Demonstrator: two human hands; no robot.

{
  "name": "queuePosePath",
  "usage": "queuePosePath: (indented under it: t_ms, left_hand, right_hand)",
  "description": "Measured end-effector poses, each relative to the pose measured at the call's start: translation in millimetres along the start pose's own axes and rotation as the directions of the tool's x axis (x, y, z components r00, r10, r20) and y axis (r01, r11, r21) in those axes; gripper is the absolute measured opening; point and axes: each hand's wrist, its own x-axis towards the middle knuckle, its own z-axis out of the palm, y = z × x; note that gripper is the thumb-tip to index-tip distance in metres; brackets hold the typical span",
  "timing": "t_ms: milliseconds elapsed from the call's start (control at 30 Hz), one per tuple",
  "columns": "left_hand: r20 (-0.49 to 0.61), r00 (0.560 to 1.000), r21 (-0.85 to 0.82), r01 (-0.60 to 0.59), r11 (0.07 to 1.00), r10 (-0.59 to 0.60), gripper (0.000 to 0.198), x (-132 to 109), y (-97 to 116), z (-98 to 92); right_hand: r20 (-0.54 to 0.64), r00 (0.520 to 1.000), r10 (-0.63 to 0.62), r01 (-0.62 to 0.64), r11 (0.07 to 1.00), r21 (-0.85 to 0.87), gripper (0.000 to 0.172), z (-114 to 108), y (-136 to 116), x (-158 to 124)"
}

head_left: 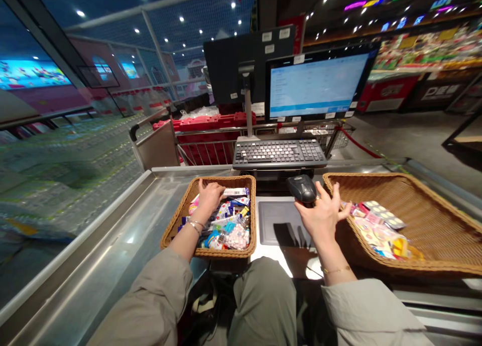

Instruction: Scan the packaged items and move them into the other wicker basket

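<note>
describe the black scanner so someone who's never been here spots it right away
Find the lit monitor, then drop past the keyboard below it. Just under the keyboard's right end, between the left basket and the right basket, look at the right hand. The black scanner there has a smooth, rounded head, unlike the flat, key-covered keyboard.

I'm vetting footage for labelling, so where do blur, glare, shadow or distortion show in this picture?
Head view, left: the stacked packs smear with blur, and glare streaks the metal counter; head view, centre: a dark shadow crosses the grey pad beside the right hand; head view, right: the basket looks stretched toward the edge.
</note>
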Motion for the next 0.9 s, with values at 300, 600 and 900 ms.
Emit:
queuePosePath:
  t_ms: [300, 600, 900]
  left_hand:
    - [-0.199, 0.98, -0.05, -0.039, 0.998, 0.028, 0.035, 8, 29, -13.3]
    - [-0.249, 0.968, -0.065, 0.014, 0.998, -0.029, 0.037, 10, 34, -39.5]
    - [-0.379, 0.924, -0.115, 0.012, 0.993, -0.055, 0.036, 24, 64, -45.5]
  right_hand:
    - [-0.003, 0.999, -0.054, 0.054, 0.999, -0.004, 0.025, -8, -2, -2]
    - [-0.022, 0.995, -0.093, 0.093, 0.996, -0.002, 0.025, -20, -3, 0]
    - [-0.022, 0.99, -0.143, 0.143, 0.99, -0.004, 0.023, -28, -5, -1]
